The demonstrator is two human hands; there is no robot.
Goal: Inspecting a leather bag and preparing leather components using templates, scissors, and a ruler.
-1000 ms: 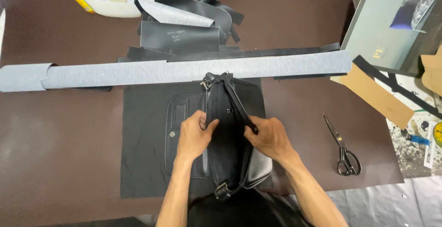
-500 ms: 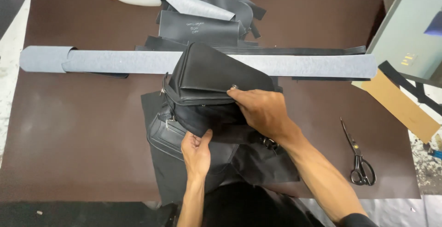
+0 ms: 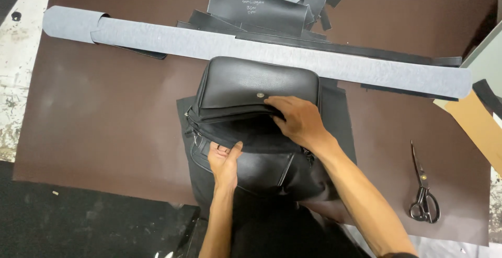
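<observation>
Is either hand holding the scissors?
No, the scissors lie untouched on the brown mat at right, while the left hand and right hand grip the black leather bag.

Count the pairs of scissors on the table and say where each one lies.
1. The only visible pair of scissors lies shut on the brown mat at the right, blades pointing away, apart from the black bag both hands hold. Others could lie hidden under the leather pieces.

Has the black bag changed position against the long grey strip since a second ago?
Yes. The black bag has been turned over and shifted up toward the long grey strip; its flap now overlaps the strip's near edge.
</observation>
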